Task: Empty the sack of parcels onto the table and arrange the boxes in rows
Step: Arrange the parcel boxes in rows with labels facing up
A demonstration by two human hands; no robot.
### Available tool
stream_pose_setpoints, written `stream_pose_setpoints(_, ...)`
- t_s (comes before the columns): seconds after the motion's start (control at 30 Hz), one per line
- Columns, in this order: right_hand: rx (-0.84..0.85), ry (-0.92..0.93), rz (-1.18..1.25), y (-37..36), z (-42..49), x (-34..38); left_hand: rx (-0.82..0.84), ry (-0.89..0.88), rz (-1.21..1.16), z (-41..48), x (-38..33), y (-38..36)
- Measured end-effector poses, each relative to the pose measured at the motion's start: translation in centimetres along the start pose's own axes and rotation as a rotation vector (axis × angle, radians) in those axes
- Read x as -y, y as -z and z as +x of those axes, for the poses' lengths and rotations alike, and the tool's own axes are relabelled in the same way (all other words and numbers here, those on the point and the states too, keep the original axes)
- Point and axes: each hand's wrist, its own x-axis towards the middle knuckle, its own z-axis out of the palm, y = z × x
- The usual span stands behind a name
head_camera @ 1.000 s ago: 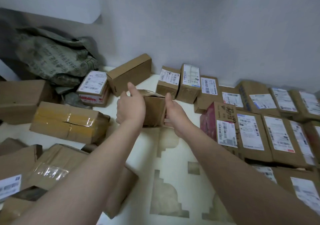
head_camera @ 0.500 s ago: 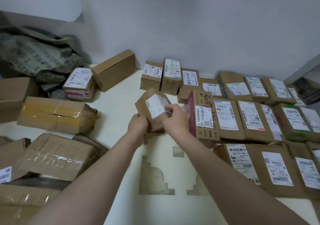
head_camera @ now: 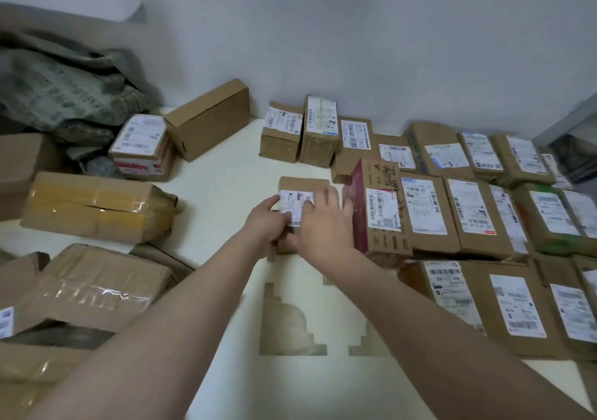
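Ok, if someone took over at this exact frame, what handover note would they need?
Hands: left hand and right hand both grip the small brown cardboard box, at the left end of the middle row beside the pink-sided carton.
Done: crumpled grey-green sack lies back left; three rows started on the cream table.
Left: loose boxes on the left, like the yellow-taped brown box, need rows.

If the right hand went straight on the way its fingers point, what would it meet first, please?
The right hand holds the small labelled box; past that lies bare table, then probably the upright box in the back row, though depth is unclear.
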Motion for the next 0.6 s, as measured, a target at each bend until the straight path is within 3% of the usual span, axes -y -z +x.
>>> stream_pose_setpoints(0.07,0.012,0.043,0.017,-0.6,0.7,-0.4,0.086,-0.02,0.023,0.3,-0.2,-1.3)
stream_pose_setpoints(0.13,0.038,0.023,0.078,-0.8,1.7,-0.8,0.028,-0.114,0.127,1.5,-0.6,-1.7)
stream_pose_setpoints(0.37,-0.218,-0.025,0.327,1.1,8.1,0.4,-0.699,-0.536,0.748,7.1,-6.3,5.1)
stream_pose_setpoints(0.47,-0.22,-0.008,0.41,0.9,11.5,1.6,-0.893,-0.488,0.897,10.0,-9.0,9.8)
stream_pose_setpoints(0.6,-0.176,0.104,0.611,0.2,14.2,2.9,-0.889,-0.31,1.018,11.9,-9.9,13.9)
